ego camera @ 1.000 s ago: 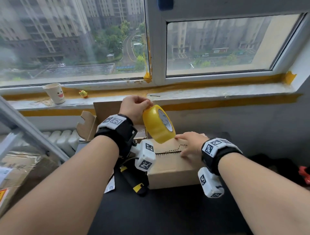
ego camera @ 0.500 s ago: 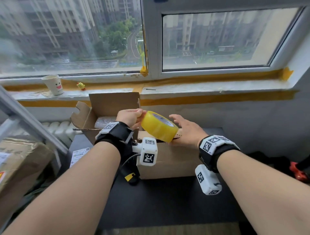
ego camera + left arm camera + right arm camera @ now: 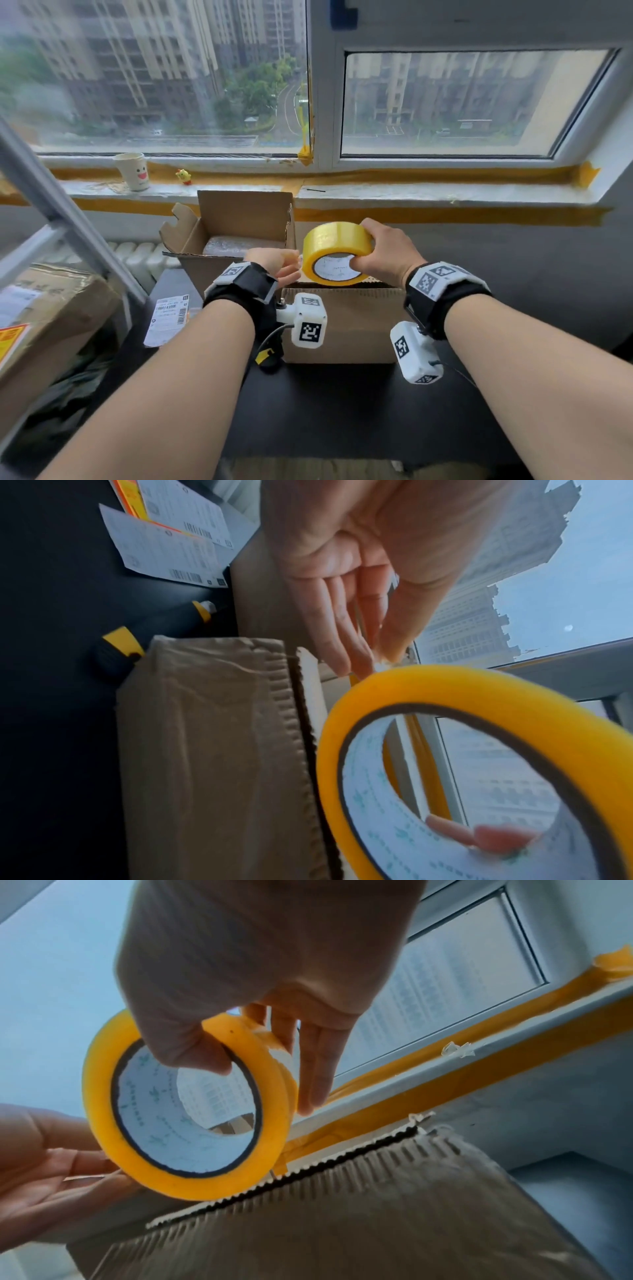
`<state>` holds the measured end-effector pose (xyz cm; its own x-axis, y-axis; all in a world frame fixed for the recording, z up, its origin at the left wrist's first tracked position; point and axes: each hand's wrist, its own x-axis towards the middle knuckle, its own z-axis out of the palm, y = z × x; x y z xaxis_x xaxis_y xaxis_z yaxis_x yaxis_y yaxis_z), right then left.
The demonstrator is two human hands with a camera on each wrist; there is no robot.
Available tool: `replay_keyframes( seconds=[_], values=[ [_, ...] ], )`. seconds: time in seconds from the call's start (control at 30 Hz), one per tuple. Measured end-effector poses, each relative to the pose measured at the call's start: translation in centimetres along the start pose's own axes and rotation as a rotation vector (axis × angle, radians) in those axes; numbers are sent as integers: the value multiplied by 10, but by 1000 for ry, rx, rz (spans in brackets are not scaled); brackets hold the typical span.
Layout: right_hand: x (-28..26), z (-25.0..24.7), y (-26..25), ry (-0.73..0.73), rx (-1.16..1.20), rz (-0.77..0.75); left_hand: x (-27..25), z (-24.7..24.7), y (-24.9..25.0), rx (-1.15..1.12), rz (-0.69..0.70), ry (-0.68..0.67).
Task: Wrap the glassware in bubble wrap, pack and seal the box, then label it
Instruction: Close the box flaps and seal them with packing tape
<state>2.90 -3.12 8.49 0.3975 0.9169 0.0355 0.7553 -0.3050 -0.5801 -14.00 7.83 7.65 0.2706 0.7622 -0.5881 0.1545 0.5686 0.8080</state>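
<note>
Hovering just above the closed box (image 3: 342,322), its seam running left to right, we hold the tape (image 3: 337,253); right hand (image 3: 387,257) curled round the roll, thumb in the core; left hand (image 3: 274,265) beside it, fingertips pinching the tape end; open box (image 3: 239,219) behind.

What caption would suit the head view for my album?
Right hand holds a yellow tape roll above a closed cardboard box while the left hand picks at its edge.

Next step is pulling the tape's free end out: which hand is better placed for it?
Left. The left hand has its fingers at the tape roll's rim, apparently pinching the end, while the right hand grips the roll above the closed box.
</note>
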Motion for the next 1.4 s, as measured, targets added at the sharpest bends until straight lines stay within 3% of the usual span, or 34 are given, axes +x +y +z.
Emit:
replay_keyframes(
  seconds=[0.2,0.37,0.87,1.1,1.4],
  values=[
    [-8,10,-2,-66,-124,-28,5,-4,-18,69,-57,34],
    [-5,12,0,-87,-181,-21,10,-9,-24,101,-22,70],
    [6,23,7,-119,-353,-75,28,-7,-39,261,-113,-53],
    [16,28,1,-141,-420,-60,32,-22,-28,113,-157,19],
    [27,36,-27,-215,-633,-286,48,-54,-40,56,-243,74]
  ],
)
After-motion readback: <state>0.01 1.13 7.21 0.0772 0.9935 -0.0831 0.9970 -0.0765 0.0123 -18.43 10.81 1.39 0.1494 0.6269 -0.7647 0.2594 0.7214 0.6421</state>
